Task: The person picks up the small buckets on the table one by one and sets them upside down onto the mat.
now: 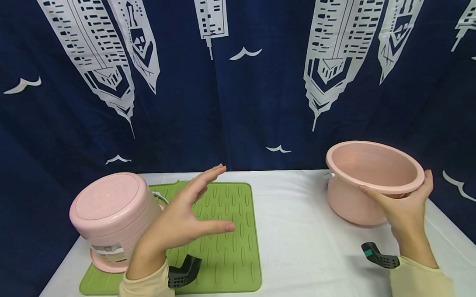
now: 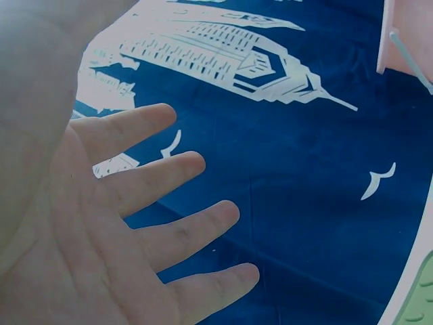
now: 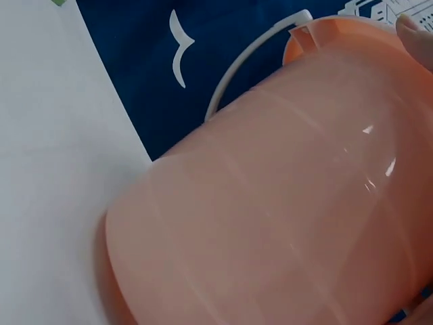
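My right hand (image 1: 409, 208) grips the near right rim of a pink bucket (image 1: 354, 201), thumb over the front of the rim and fingers round its right side. The bucket is mouth up and slightly tilted, low over the table at the back right; its white handle (image 3: 247, 61) shows in the right wrist view. My left hand (image 1: 181, 216) holds nothing, fingers extended and thumb apart, above a green mat (image 1: 230, 253). Beside it a second pink bucket (image 1: 114, 209) stands upside down on the mat, a label on its side, partly hidden by my left hand and wrist.
The white tablecloth (image 1: 296, 251) covers the table between the mat and the right bucket. A dark blue curtain (image 1: 221, 114) with white building and bird prints hangs along the table's back edge. Black wrist mounts (image 1: 185, 271) sit at both sleeves.
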`<state>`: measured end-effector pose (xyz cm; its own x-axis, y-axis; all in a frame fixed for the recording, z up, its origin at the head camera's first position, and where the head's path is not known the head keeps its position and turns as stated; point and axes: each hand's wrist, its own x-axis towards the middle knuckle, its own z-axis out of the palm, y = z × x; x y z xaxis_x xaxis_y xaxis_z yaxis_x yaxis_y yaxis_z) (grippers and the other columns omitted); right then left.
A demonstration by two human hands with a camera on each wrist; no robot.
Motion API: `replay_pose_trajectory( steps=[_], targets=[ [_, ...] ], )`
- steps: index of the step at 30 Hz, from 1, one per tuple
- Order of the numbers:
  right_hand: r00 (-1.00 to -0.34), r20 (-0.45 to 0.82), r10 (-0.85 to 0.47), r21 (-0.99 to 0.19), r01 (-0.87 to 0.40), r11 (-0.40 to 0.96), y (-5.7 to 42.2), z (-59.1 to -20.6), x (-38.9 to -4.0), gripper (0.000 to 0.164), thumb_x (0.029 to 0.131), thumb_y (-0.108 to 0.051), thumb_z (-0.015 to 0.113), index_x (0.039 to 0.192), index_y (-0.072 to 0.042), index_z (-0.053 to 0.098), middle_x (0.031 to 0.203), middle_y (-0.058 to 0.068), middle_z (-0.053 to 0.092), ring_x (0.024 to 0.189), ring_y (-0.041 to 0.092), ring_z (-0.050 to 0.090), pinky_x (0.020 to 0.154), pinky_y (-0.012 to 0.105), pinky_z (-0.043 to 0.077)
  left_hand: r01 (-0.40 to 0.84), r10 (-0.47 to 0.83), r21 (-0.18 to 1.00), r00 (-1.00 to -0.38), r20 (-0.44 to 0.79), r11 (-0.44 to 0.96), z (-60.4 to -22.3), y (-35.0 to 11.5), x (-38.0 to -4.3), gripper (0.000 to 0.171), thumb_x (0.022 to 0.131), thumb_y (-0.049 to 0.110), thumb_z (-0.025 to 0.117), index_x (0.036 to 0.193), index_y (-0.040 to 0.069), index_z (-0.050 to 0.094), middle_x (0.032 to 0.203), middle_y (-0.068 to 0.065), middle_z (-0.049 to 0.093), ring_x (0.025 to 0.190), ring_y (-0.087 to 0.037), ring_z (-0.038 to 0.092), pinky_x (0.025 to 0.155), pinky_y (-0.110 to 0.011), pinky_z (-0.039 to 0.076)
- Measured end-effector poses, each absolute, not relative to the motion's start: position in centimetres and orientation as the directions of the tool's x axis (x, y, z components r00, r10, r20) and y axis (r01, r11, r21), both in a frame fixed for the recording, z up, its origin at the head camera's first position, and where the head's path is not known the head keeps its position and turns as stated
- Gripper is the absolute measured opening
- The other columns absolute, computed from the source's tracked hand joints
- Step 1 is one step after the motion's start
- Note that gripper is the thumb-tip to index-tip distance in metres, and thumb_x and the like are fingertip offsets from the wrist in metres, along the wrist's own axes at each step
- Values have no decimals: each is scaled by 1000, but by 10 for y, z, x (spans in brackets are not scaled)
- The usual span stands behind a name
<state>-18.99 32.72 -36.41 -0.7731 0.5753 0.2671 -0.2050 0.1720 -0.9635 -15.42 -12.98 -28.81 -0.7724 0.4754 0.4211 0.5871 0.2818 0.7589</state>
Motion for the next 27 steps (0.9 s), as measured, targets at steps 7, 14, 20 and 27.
replay_pose_trajectory(
  steps=[7, 14, 20, 27],
  targets=[
    [-828, 324, 458, -944, -256, 205, 313, -359, -189, 136, 71, 8, 88, 160, -32, -8, 163, 1, 12, 143, 19, 23, 101, 12, 36, 556, 474, 761, -797, 374, 333, -290, -119, -154, 99, 73, 35, 92, 155, 37, 36, 159, 16, 30, 146, -11, 26, 117, -47, 24],
    [-854, 429, 294, -903, -395, 172, 294, -350, -189, 137, 67, 19, 83, 161, -25, -4, 163, 8, 14, 142, 27, 24, 98, 13, 40, 544, 465, 752, -811, 355, 373, -292, -108, -154, 102, 73, 40, 91, 155, 41, 32, 157, 18, 32, 146, -11, 27, 115, -49, 26],
    [-855, 486, 180, -873, -466, 144, 274, -345, -188, 138, 61, 25, 82, 162, -19, -2, 163, 12, 15, 143, 28, 24, 105, 15, 34, 523, 441, 766, -827, 349, 374, -293, -98, -153, 105, 70, 43, 93, 155, 45, 30, 156, 14, 35, 144, -13, 31, 114, -51, 28],
    [-834, 545, 87, -838, -539, 80, 250, -338, -182, 139, 55, 28, 82, 162, -16, 4, 162, 12, 19, 139, 29, 28, 105, 17, 37, 488, 432, 800, -841, 325, 348, -298, -84, -152, 115, 68, 46, 93, 158, 43, 21, 159, 15, 28, 145, -12, 28, 115, -49, 27]
  ],
)
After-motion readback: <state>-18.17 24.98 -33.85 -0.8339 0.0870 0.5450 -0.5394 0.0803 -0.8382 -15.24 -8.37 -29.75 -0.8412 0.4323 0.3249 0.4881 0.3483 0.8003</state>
